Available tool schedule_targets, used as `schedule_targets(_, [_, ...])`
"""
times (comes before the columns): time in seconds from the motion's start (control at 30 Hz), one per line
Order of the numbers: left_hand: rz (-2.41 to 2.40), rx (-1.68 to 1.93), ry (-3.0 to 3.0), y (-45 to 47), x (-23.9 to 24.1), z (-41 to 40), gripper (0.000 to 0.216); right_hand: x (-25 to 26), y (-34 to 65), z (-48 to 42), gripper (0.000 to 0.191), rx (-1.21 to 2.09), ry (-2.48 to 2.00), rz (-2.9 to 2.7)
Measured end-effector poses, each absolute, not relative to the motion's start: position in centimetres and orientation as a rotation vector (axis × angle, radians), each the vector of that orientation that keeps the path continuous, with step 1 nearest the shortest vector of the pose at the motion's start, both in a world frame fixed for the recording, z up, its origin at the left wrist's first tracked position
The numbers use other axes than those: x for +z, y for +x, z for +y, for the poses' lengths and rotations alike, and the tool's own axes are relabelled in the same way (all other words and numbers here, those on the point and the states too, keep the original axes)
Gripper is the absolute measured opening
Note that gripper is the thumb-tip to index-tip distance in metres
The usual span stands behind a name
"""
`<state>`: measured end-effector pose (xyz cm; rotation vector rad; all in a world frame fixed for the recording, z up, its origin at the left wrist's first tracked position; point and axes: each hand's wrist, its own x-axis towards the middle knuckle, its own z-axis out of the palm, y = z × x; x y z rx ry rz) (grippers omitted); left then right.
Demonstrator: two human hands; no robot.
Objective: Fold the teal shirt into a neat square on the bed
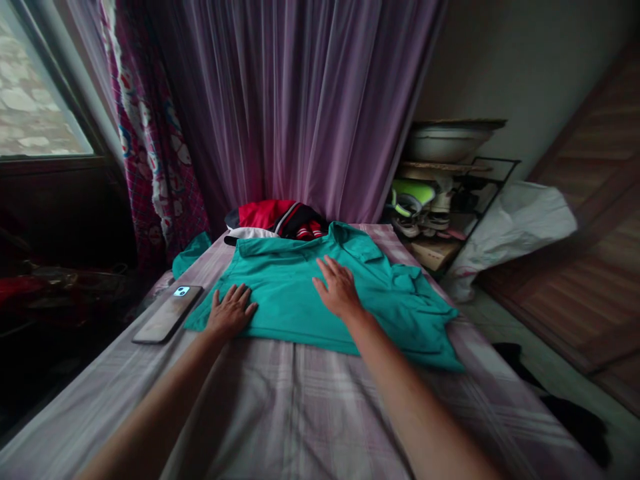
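A teal polo shirt (295,293) lies spread on a checked bed sheet (310,393), collar towards the far end. My left hand (229,311) rests flat on the shirt's near left corner, fingers stretched out. My right hand (339,288) lies flat on the middle of the shirt, fingers spread. Neither hand holds anything. The shirt's right side is bunched into folds near the bed's edge.
A phone (167,313) lies on the sheet left of the shirt. Red, black and white clothes (277,220) are piled behind the collar. Purple curtains hang behind. A shelf with shoes (425,207) and a white bag (515,227) stand at right; a window is at left.
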<state>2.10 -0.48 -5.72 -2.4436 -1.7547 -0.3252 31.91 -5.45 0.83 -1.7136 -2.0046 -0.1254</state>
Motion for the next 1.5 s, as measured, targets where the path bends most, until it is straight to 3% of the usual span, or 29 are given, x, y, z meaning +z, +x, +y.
schedule_targets(0.2, [-1.839, -0.302, -2.478, 2.1, -5.5, -0.7, 0.054, -3.5, 29.4, -3.5, 0.058, 0.267, -2.017, -2.182])
schedule_targets(0.37, [-1.895, -0.245, -2.47, 2.4, -5.0, -1.0, 0.055, -3.7, 30.6, -3.9, 0.061, 0.294, -1.993, -2.238])
schedule_targets(0.77, [-1.918, -0.193, -2.432, 2.5, -4.9, -1.1, 0.057, -7.1, 41.7, -10.0, 0.042, 0.049, -1.898, -2.077])
schedule_targets(1.5, [-1.84, -0.221, -2.399, 0.9, -7.0, -0.5, 0.056, -8.5, 41.7, -10.2, 0.033, -0.172, -1.766, -1.998])
